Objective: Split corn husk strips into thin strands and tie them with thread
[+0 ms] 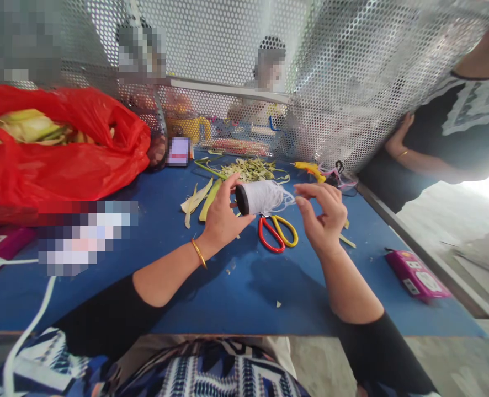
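My left hand (pixel 223 212) grips a spool of white thread (pixel 262 197) by its black end, tilted on its side above the table. Loose loops of thread trail off the spool's right end toward my right hand (pixel 321 212). The thumb and forefinger of that hand are pinched on the thread. Just below the spool lie scissors (pixel 278 234) with one red and one yellow handle. Behind it sits a heap of shredded green leaves (pixel 248 169), and pale husk strips (pixel 197 199) rest left of it.
A red plastic bag (pixel 116 160) with husks fills the left side. A phone (pixel 179 151) leans at the back, near a perforated metal screen (pixel 211 49). A yellow glue gun (pixel 311 170) lies back right, a magenta box (pixel 417 275) near the right edge. A person (pixel 443 143) stands at right.
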The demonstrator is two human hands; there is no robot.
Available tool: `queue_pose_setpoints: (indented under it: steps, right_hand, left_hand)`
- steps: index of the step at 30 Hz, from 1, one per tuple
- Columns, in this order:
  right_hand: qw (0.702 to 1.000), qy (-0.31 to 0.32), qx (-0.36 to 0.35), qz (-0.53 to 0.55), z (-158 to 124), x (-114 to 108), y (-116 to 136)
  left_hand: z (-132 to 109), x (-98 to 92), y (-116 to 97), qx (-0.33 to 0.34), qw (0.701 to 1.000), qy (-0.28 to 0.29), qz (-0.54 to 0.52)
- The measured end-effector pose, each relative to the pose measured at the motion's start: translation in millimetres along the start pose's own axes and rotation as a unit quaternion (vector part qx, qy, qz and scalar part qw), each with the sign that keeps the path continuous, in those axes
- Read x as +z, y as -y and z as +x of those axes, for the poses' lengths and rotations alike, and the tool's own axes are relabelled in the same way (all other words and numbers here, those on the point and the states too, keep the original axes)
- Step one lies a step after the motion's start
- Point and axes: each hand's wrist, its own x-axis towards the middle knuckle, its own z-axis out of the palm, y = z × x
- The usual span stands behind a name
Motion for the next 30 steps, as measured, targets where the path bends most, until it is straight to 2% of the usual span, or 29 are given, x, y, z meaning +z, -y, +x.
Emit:
queue_pose_setpoints:
  steps: [2, 6, 8, 13, 18, 23, 26, 30]
  right_hand:
    - [0.997, -0.046, -0.032, -0.061, 0, 1, -1]
    - [0.988, -0.109, -0.013, -0.106, 2, 3, -4]
    - [0.991, -0.094, -0.004, -0.092, 2, 4, -5]
    - [1.0, -0.006, 0.003, -0.025, -3, 12, -2]
    - [0.999, 0.003, -0.014, -0.052, -6, 18, -1]
    - [0.992, 0.009, -0.067, -0.107, -9, 21, -2]
    - [0.992, 0.025, -0.063, -0.105, -8, 22, -1]
    - [0.997, 0.038, -0.05, -0.046, -7, 21, 1]
  left_hand:
    - [-1, 0.0, -2, 0.013, 1.0, 0.0, 0.007]
    - [-4, 0.0, -3, 0.047, 0.997, 0.016, 0.06]
    - [-5, 0.3, -3, 0.068, 0.993, 0.026, 0.091]
    - [-9, 1.3, -3, 0.115, 0.981, 0.035, 0.154]
    - [-11, 1.4, 2, 0.186, 0.957, 0.026, 0.223]
    - [-12, 1.1, 11, 0.288, 0.911, 0.008, 0.295]
    - [-12, 0.7, 13, 0.308, 0.897, 0.0, 0.318]
    - [-11, 0.1, 13, 0.314, 0.893, -0.009, 0.321]
